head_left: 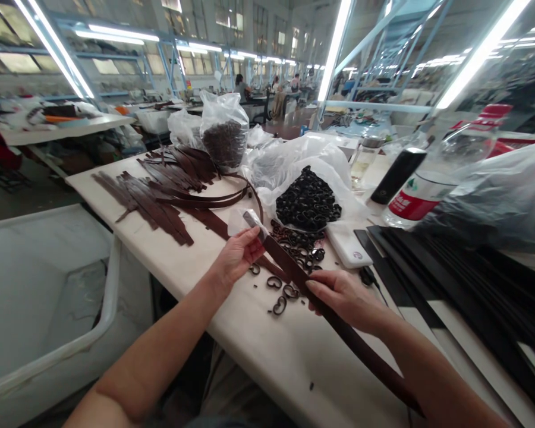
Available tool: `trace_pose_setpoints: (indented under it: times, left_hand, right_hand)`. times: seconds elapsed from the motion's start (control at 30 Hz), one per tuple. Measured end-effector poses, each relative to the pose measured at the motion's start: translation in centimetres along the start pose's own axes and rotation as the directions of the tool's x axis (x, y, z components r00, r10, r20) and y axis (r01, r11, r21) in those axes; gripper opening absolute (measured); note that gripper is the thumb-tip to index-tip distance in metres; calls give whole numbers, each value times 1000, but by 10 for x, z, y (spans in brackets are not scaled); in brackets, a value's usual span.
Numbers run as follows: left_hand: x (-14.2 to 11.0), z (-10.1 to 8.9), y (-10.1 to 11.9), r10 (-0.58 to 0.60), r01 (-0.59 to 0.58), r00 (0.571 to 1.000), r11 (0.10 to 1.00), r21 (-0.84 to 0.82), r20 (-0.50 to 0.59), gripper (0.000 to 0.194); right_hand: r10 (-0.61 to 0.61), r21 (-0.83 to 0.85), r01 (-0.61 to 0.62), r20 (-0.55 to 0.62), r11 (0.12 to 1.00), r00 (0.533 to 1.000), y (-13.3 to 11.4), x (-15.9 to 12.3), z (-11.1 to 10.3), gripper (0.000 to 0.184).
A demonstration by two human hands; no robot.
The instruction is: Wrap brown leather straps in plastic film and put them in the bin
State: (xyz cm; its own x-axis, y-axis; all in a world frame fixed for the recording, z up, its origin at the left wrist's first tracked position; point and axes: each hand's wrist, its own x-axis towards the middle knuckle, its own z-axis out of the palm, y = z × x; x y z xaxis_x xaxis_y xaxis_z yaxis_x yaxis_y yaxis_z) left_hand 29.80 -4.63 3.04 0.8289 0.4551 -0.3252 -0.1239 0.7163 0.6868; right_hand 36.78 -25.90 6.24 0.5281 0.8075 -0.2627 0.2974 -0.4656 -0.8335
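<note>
A long dark brown leather strap (288, 261) runs slantwise across my view above the table. My left hand (235, 257) pinches it near its far end, where a shiny silvery piece (252, 221), seemingly covered in clear film, sticks out past the thumb. Further down, my right hand (345, 297) is closed around the same strap, thumb on top; the rest trails under my right forearm. Just beyond and below the strap lie several small dark curved loops (279, 305). More loops form a black heap (307, 199) in an open plastic bag.
Brown strips (147, 205) spread over the table's left side, near a filled clear bag (225, 139). A white box-like device (350, 245), black cylinder (399, 172), plastic bottle (412, 202) and black strips (485, 285) lie right. A white bin (111, 291) stands left, below the table edge.
</note>
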Motion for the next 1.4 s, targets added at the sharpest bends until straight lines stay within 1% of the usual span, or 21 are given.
trace_pose_setpoints:
  times: [0.03,0.07,0.17,0.23,0.3,0.37,0.4,0.47,0.57,0.63,0.7,0.77,0.8,0.87,0.97,1.03,1.13,1.2,1.27,1.33,1.4]
  left_hand:
    - [-1,0,-3,-3,3,1000,1000,18,4,6]
    - [-5,1,-11,-19,18,999,998,53,27,9]
    - [-23,5,-44,-97,65,982,979,191,164,20]
    - [-30,8,-56,-112,67,971,975,211,210,27]
    - [-28,11,-52,-61,42,984,993,113,170,32]
    - [-21,13,-39,23,-22,996,1000,-14,82,29]
    - [-17,15,-34,54,-52,997,997,-51,51,27]
    - [-16,17,-31,62,-60,997,997,-48,38,25]
    - [-24,18,-44,17,-18,996,1000,10,88,32]
    - [-28,15,-47,30,-34,992,999,37,119,35]
    - [-27,12,-38,106,-109,988,994,15,116,38]
    - [-22,8,-22,200,-197,978,979,-52,53,35]
    - [-19,7,-14,226,-224,974,971,-80,15,32]
    - [-17,5,-5,202,-202,979,975,-88,-16,26]
    - [-23,5,-11,116,-116,993,992,-49,1,29]
    - [-30,7,-20,125,-125,992,992,-30,6,34]
    - [-39,11,-28,190,-191,981,981,15,33,36]
    - [-43,14,-30,182,-184,982,982,45,43,36]
    - [-43,16,-31,144,-146,989,988,52,40,35]
    - [-42,18,-28,140,-141,989,989,31,39,33]
    - [-39,18,-21,186,-186,982,982,-10,33,33]
  right_hand:
    - [15,11,-14,-23,1000,1000,2,1,-1,30]
    - [3,22,-2,-60,1000,998,4,3,1,33]
    - [-104,22,109,-167,994,980,9,7,10,36]
    - [-150,-5,152,-202,988,968,11,8,15,37]
    - [-159,-40,155,-205,987,966,10,9,18,38]
    - [-177,-90,161,-204,983,963,9,8,19,39]
    - [-186,-116,165,-210,980,960,9,8,19,40]
    - [-203,-144,173,-234,974,951,9,8,20,41]
    - [-220,-127,193,-259,973,941,10,8,23,38]
    - [-228,-114,205,-249,972,941,9,8,24,37]
    - [-236,-126,211,-237,969,943,9,7,26,36]
    - [-243,-157,211,-227,965,943,8,6,27,36]
    - [-246,-174,210,-225,962,943,9,5,28,36]
    - [-250,-199,206,-229,958,941,9,5,29,37]
    - [-265,-211,215,-248,954,932,8,4,29,37]
    - [-281,-209,230,-262,950,923,7,4,29,38]
    - [-300,-189,254,-282,949,911,5,3,30,37]
    - [-314,-178,271,-295,946,902,3,1,31,37]
    - [-331,-172,291,-293,941,897,0,-1,31,35]
    - [-328,-145,299,-260,943,908,-4,-4,29,35]
    - [-290,-83,279,-185,957,939,-8,-7,23,32]
